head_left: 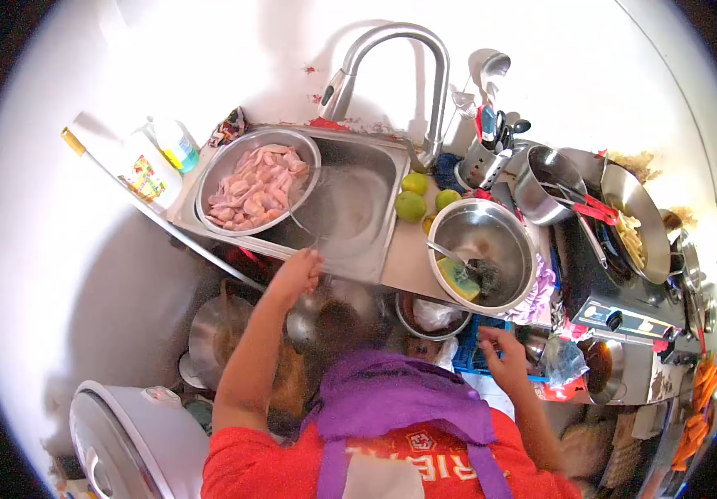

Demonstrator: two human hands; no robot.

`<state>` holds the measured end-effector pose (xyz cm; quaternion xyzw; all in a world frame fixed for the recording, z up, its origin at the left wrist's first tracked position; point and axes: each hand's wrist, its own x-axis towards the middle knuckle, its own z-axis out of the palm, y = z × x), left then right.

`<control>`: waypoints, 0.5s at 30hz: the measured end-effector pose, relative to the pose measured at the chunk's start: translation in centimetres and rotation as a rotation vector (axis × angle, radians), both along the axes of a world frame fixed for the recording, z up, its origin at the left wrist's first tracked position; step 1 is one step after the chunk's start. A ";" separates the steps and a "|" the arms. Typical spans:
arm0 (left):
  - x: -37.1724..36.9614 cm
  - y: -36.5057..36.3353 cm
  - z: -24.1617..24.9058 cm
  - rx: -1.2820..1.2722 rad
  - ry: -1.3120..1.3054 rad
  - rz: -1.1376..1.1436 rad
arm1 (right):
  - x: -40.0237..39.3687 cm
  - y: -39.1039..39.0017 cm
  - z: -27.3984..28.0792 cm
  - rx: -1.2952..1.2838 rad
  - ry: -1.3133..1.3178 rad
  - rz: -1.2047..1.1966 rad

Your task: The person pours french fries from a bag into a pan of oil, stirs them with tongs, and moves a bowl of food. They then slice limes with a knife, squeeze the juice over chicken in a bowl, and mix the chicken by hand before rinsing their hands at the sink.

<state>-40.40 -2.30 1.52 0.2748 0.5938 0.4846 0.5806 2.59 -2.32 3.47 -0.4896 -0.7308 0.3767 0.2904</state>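
Observation:
My left hand (298, 273) is at the front edge of the metal sink (350, 200), its fingers curled; what it holds, if anything, is too small to tell. Beyond it, a steel bowl (317, 154) full of raw chicken pieces (254, 190) rests over the sink's left part. My right hand (504, 353) hangs below the counter edge with its fingers apart and nothing in it. Above that hand, a steel bowl (524, 249) on the counter holds a spoon, a green and yellow sponge (460, 280) and a dark scrubber (485, 274).
A tall faucet (437, 91) arches behind the sink. Green limes (411, 206) lie right of it. The stove (579, 279) at right bears a pan (657, 224) of pale strips and a pot (548, 166). Bottles (146, 170) stand left; a large lidded container (138, 432) is lower left.

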 end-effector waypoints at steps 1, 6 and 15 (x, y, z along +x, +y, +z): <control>0.5 0.0 -1.8 0.065 0.297 0.008 | -0.4 -0.2 0.1 0.004 -0.016 0.031; 1.7 0.0 -0.3 0.210 1.190 0.053 | -0.2 -0.8 -1.8 0.078 -0.047 0.176; -1.0 -0.1 -3.5 0.096 1.077 -0.111 | -1.3 -2.4 -1.0 -0.153 -0.156 0.287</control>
